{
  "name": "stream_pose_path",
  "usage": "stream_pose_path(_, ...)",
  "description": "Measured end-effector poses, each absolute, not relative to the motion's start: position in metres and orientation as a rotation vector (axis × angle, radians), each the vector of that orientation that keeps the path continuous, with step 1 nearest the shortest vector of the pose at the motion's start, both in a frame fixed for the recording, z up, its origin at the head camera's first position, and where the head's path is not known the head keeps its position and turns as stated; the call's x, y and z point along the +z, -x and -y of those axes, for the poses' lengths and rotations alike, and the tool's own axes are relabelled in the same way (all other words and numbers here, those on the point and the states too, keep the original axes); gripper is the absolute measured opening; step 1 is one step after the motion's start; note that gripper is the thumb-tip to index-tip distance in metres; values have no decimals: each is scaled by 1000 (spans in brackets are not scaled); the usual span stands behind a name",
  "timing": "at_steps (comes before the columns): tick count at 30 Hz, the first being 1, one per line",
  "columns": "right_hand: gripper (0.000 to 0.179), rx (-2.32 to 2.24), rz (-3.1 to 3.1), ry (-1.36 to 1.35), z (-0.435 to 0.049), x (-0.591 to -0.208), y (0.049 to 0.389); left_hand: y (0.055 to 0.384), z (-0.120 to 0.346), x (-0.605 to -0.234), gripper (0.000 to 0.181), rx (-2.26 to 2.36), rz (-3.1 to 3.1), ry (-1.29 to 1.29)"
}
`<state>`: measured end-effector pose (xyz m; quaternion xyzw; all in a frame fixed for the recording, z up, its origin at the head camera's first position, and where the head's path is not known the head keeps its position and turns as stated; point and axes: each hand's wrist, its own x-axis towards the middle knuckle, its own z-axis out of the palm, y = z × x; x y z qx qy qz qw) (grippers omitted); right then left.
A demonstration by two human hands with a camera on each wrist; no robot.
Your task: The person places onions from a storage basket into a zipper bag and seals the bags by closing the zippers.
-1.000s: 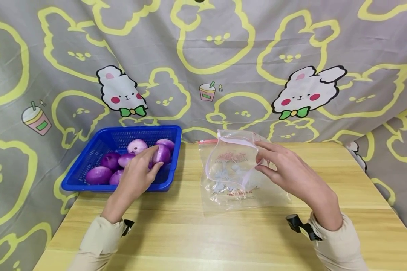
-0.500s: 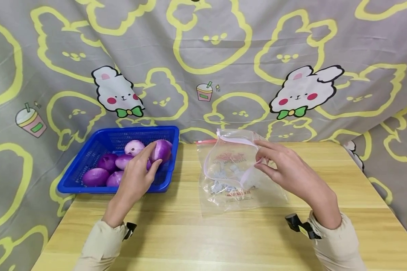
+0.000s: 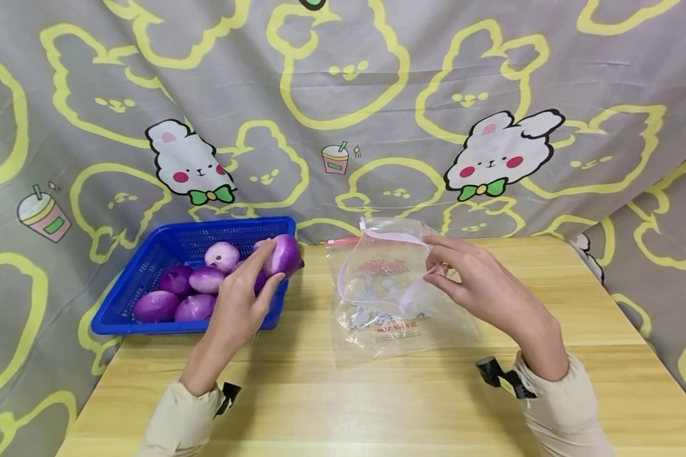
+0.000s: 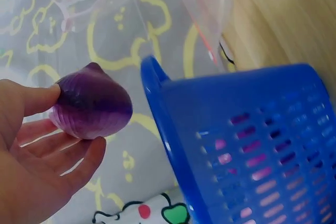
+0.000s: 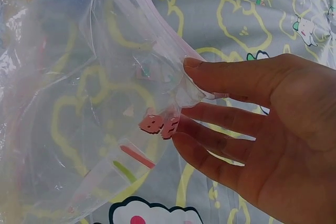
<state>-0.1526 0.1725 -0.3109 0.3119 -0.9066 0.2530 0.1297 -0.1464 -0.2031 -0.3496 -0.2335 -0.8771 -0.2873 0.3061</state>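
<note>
My left hand (image 3: 242, 295) grips a purple onion (image 3: 284, 255) between thumb and fingers, raised over the right edge of the blue basket (image 3: 105, 320). In the left wrist view the held onion (image 4: 94, 103) hangs apart from the basket wall (image 4: 210, 98), its pointed end up. Several other purple onions (image 3: 207, 279) lie inside the basket. My right hand (image 3: 480, 282) pinches the rim of a clear zip bag (image 3: 377, 343), whose mouth gapes. In the right wrist view, thumb and fingers of the right hand (image 5: 247, 114) hold the bag's edge (image 5: 191, 93).
A wooden table (image 3: 377, 406) carries the basket at left and the bag at centre. Behind stands a grey curtain (image 3: 377, 95) with yellow cartoon outlines. The bag's red zip slider strip (image 3: 343, 241) sticks out to its left.
My left hand has lifted the onion from among the others and carried it rightward to the basket's edge. The right hand keeps its hold on the bag. The head view has shifted slightly.
</note>
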Motion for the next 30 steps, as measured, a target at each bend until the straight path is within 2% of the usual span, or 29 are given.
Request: stream_pose_path(30, 11, 761, 2564, -886, -180, -310, 152, 125, 135, -327, 57, -827, 2264, 968)
